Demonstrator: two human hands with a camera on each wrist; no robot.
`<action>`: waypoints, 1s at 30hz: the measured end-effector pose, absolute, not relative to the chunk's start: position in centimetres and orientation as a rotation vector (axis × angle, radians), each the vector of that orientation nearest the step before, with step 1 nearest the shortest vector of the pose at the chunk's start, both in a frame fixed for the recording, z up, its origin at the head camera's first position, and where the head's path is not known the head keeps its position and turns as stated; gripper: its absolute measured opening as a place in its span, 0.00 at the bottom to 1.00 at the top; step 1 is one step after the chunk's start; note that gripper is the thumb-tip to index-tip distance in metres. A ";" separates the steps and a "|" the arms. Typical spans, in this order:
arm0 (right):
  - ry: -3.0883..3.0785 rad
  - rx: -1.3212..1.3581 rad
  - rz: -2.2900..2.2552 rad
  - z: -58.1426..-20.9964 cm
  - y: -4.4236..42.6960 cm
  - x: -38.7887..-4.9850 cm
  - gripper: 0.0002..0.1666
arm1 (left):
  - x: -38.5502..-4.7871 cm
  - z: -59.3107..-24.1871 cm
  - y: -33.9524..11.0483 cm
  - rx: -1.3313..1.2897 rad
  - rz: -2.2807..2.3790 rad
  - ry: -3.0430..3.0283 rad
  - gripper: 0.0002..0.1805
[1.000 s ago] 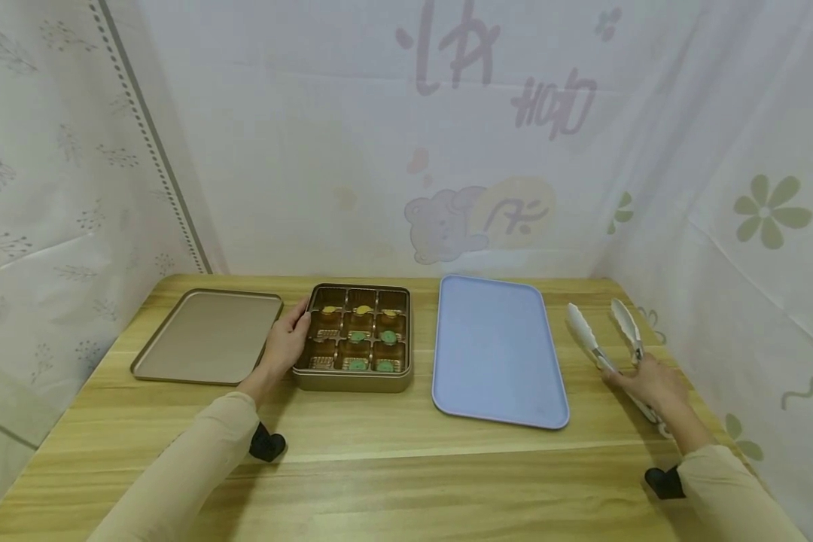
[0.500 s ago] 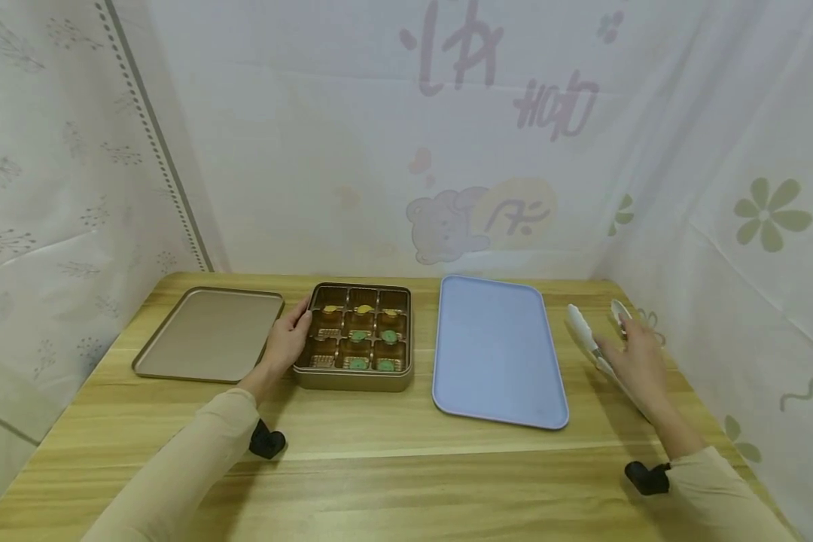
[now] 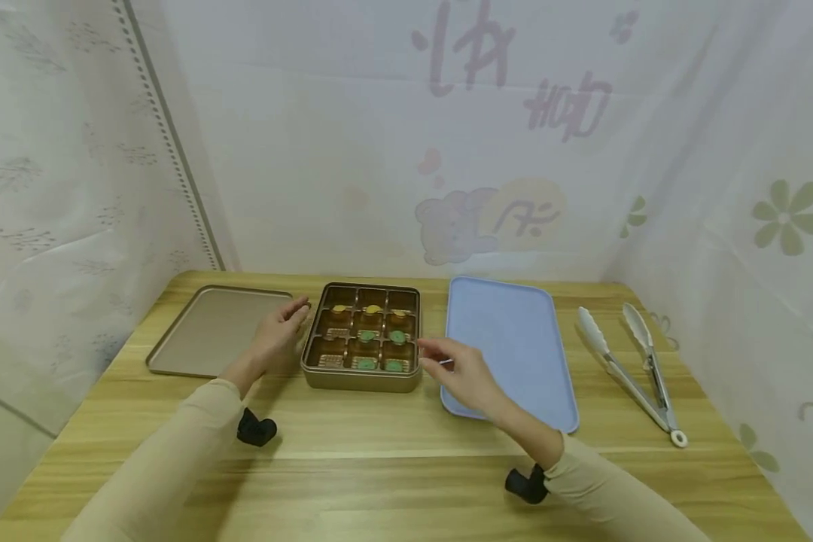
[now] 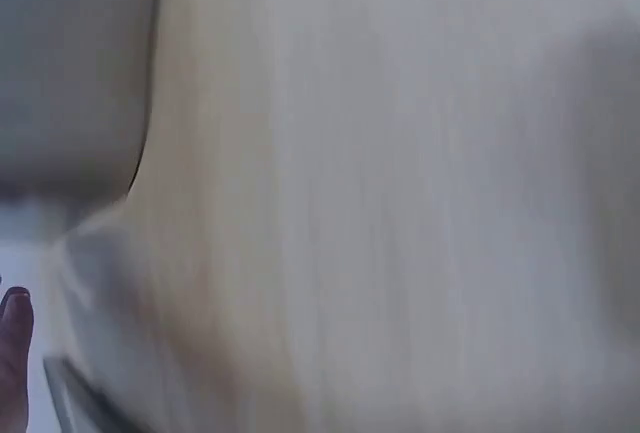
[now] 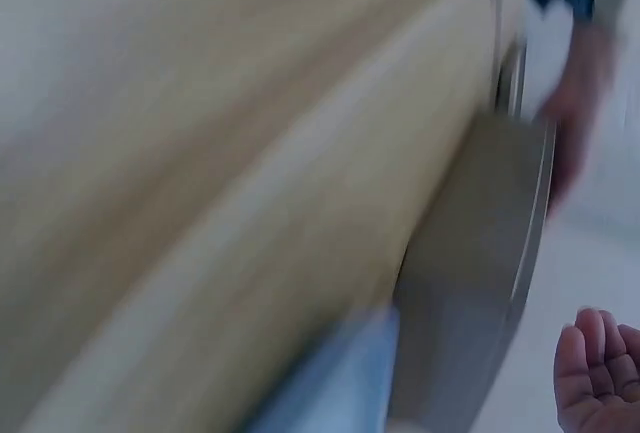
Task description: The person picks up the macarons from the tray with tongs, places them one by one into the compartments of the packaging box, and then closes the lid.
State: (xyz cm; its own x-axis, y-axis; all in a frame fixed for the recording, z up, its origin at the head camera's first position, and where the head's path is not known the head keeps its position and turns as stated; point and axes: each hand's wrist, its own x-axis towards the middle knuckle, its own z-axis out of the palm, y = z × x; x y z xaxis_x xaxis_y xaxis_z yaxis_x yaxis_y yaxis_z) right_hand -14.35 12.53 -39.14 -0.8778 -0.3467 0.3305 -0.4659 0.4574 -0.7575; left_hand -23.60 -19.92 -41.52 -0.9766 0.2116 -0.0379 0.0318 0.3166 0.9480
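Observation:
A bronze square tin [image 3: 361,382] with a divided brown insert sits mid-table in the head view. Some compartments hold small yellow discs [image 3: 373,309] and green discs [image 3: 394,366]. My left hand [image 3: 274,336] hovers just left of the tin, apart from it, beside a flat bronze lid-like panel [image 3: 220,327] that it partly covers. At the tin's right side is my right hand [image 3: 469,374], fingers loosely bent and holding nothing; whether the fingertips touch the tin I cannot tell. The right wrist view shows the right hand [image 5: 600,373] near the tin's wall [image 5: 465,263].
A blue rectangular tray [image 3: 508,339] lies right of the tin, partly under my right hand and forearm. Metal tongs with pale scalloped tips [image 3: 592,331] lie spread farther right. Printed cloth [image 3: 325,150] hangs behind and on both sides of the wooden table [image 3: 379,482].
My right hand has left the tongs on the table and moved left to the tin's right side. My left hand has let go of the tin's left edge and drawn slightly away.

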 end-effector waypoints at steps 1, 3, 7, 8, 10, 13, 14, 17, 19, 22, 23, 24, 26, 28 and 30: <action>-2.593 0.758 1.443 -39.2 11.2 -14.2 0.19 | -23.5 -41.3 -20.6 0.227 1.728 2.437 0.29; -2.632 0.825 1.519 -39.4 8.9 -13.9 0.20 | -23.1 -41.0 -22.2 0.235 1.726 2.474 0.29; -2.662 0.900 1.691 -40.1 5.2 -13.5 0.20 | -22.2 -40.5 -25.8 0.240 1.704 2.592 0.29; -2.658 0.908 1.752 -40.2 4.4 -13.4 0.20 | -22.0 -40.4 -26.7 0.235 1.699 2.612 0.29; -2.646 0.902 1.877 -40.4 2.9 -13.4 0.20 | -21.5 -40.4 -28.5 0.201 1.673 2.680 0.29; -2.628 0.862 2.052 -40.4 0.9 -13.4 0.21 | -21.0 -40.4 -30.9 0.120 1.592 2.801 0.29; -2.619 0.845 2.097 -40.4 0.3 -13.4 0.22 | -20.8 -40.4 -31.6 0.085 1.548 2.853 0.28; -2.604 0.805 2.192 -40.6 -1.7 -13.7 0.23 | -20.3 -40.3 -33.6 -0.004 1.460 2.935 0.29; -2.586 0.759 2.249 -40.9 -3.1 -13.8 0.24 | -20.0 -40.3 -34.7 -0.043 1.421 2.946 0.30; -2.567 0.657 2.337 -41.2 -5.2 -14.1 0.26 | -19.7 -40.2 -36.0 -0.083 1.377 2.943 0.31; -2.554 0.614 2.361 -41.2 -5.9 -14.2 0.27 | -19.7 -40.2 -36.3 -0.095 1.364 2.944 0.31; -2.533 0.559 2.400 -41.2 -6.6 -14.4 0.28 | -19.7 -40.2 -36.6 -0.105 1.351 2.953 0.31; -2.482 0.444 2.481 -41.1 -7.9 -14.6 0.29 | -19.8 -40.3 -37.1 -0.124 1.335 2.954 0.30; -2.421 0.301 2.551 -41.1 -9.0 -14.8 0.31 | -19.9 -40.4 -37.4 -0.143 1.315 2.947 0.30; -2.368 0.182 2.605 -41.1 -9.8 -15.1 0.33 | -20.0 -40.5 -37.7 -0.157 1.295 2.939 0.30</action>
